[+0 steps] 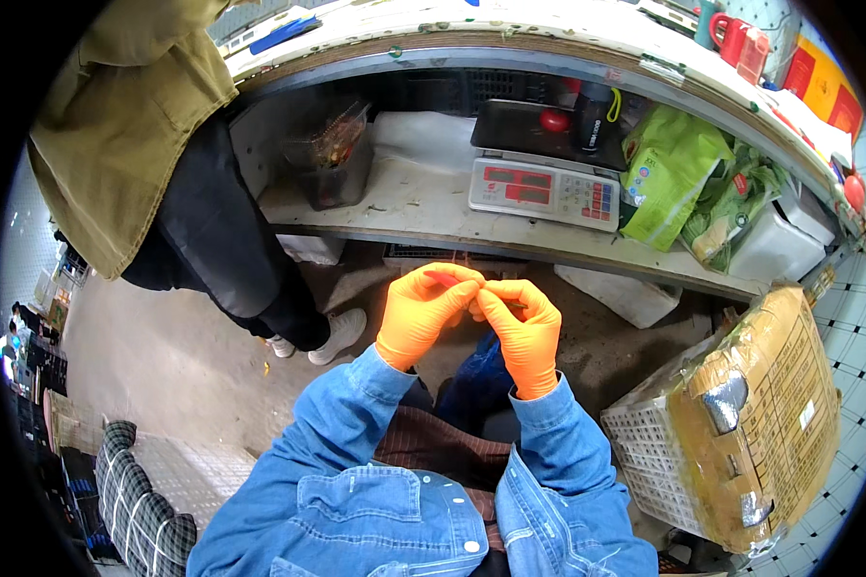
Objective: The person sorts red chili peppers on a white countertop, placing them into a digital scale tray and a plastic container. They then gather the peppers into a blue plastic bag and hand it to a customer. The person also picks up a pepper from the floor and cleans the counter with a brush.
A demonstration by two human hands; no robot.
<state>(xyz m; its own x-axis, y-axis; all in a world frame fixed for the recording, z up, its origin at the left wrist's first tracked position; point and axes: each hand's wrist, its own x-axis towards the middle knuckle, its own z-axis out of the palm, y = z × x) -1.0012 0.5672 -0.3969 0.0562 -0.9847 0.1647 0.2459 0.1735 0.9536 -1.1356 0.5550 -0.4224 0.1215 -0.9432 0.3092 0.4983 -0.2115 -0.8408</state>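
Note:
Both of my hands wear orange gloves and meet in front of my chest, above the floor by the shelf. My left hand (423, 313) is closed, its thumb and fingertips pinched together. My right hand (527, 332) is closed too, its fingertips touching those of the left. Whatever lies between the fingertips is too small and too covered by the gloves to name. A reddish patch shows at the left fingers. Below the hands, a dark blue plastic bag (486, 370) hangs or lies near my knees.
A white scale (539, 192) with a dark bottle (595, 117) stands on the shelf beside a green bag (669, 173). Left of it sits a clear container (332, 144). A taped carton (755, 413) tops a white crate (649, 452) at right. A person (212, 192) stands at left.

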